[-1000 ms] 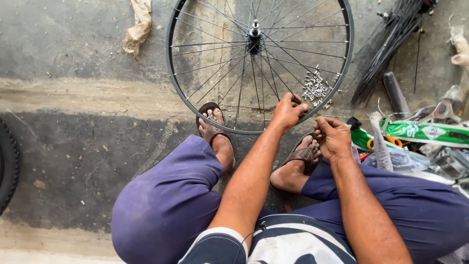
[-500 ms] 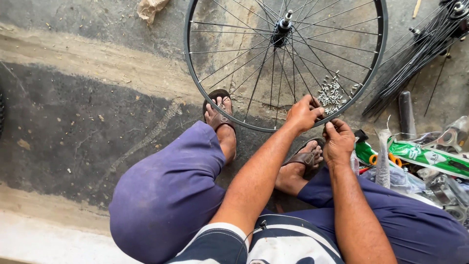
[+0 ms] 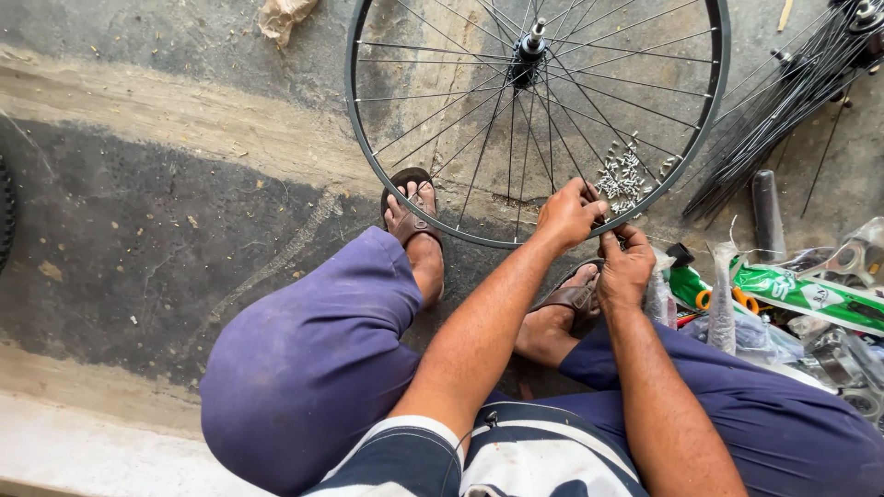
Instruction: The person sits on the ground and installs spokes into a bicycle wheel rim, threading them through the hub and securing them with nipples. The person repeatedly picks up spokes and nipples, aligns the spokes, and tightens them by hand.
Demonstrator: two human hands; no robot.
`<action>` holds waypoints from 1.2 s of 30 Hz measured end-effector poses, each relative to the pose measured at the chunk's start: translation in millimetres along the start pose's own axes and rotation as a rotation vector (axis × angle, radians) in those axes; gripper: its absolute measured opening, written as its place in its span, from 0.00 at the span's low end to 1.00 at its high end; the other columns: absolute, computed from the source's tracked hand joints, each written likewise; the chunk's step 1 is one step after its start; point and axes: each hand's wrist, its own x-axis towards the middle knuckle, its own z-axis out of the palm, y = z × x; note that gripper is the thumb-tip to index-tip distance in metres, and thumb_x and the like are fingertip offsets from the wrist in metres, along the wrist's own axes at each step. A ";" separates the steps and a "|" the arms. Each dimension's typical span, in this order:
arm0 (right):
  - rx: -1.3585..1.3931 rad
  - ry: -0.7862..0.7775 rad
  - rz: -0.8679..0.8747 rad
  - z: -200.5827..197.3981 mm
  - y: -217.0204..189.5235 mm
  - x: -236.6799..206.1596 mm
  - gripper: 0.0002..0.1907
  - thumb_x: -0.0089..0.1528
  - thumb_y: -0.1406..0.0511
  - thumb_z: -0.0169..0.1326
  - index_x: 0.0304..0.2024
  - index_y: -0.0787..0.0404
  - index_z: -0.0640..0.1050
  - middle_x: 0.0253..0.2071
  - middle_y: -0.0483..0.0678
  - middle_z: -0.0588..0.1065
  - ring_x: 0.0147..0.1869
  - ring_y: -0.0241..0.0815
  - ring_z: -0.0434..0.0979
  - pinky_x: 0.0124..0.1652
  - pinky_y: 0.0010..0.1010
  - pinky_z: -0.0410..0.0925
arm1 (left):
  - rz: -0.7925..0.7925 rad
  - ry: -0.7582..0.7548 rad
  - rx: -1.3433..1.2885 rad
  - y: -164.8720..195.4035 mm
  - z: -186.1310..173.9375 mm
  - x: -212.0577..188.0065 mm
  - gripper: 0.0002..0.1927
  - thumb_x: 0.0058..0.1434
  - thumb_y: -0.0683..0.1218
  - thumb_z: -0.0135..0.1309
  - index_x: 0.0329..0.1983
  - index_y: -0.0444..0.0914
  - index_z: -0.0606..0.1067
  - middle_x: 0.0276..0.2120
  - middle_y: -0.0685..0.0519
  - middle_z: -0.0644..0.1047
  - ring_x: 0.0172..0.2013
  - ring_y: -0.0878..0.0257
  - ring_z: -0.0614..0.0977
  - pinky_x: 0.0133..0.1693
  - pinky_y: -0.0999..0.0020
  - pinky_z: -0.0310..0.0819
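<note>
Resting on the concrete floor (image 3: 138,230) before your sandalled feet, the black spoked bicycle wheel rim (image 3: 387,198) meets both hands: your left hand (image 3: 569,213) pinches a spoke, your right hand (image 3: 626,269) curls closed against the rim, beside small silver nipples (image 3: 622,177).

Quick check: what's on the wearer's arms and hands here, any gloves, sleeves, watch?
Both forearms bare. Left hand and right hand: no gloves, no watch or ring visible. Short sleeve, dark blue with white band, ends above the left elbow. Right sleeve out of view.
</note>
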 end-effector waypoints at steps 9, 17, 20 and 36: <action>0.213 -0.053 0.180 -10.7 1.4 17.6 0.13 0.63 0.75 0.61 0.50 0.66 0.76 0.39 0.45 0.76 0.32 0.32 0.70 0.31 0.21 0.64 | 0.110 -0.014 -0.126 -22.4 14.0 13.1 0.18 0.54 0.47 0.63 0.46 0.40 0.74 0.43 0.49 0.83 0.44 0.58 0.85 0.44 0.62 0.79; 0.198 -0.116 0.248 -8.4 -7.4 19.3 0.15 0.61 0.77 0.58 0.50 0.65 0.78 0.41 0.44 0.77 0.37 0.33 0.75 0.36 0.21 0.67 | 0.232 0.151 0.190 -17.4 11.6 6.6 0.25 0.56 0.49 0.66 0.53 0.37 0.71 0.46 0.40 0.79 0.50 0.44 0.80 0.51 0.53 0.73; 0.212 -0.068 0.270 -7.1 -10.3 17.6 0.14 0.61 0.77 0.57 0.49 0.64 0.77 0.42 0.44 0.78 0.39 0.33 0.77 0.38 0.22 0.70 | 0.173 0.055 0.027 -12.9 8.0 1.5 0.25 0.54 0.50 0.62 0.53 0.37 0.70 0.43 0.43 0.82 0.48 0.48 0.84 0.49 0.55 0.76; 0.264 -0.129 0.320 -10.9 -9.2 24.7 0.11 0.65 0.75 0.48 0.48 0.67 0.78 0.42 0.50 0.79 0.41 0.42 0.80 0.46 0.32 0.75 | 0.180 0.096 0.096 -11.6 2.2 -0.9 0.27 0.56 0.51 0.63 0.54 0.37 0.68 0.44 0.44 0.82 0.48 0.48 0.83 0.49 0.55 0.74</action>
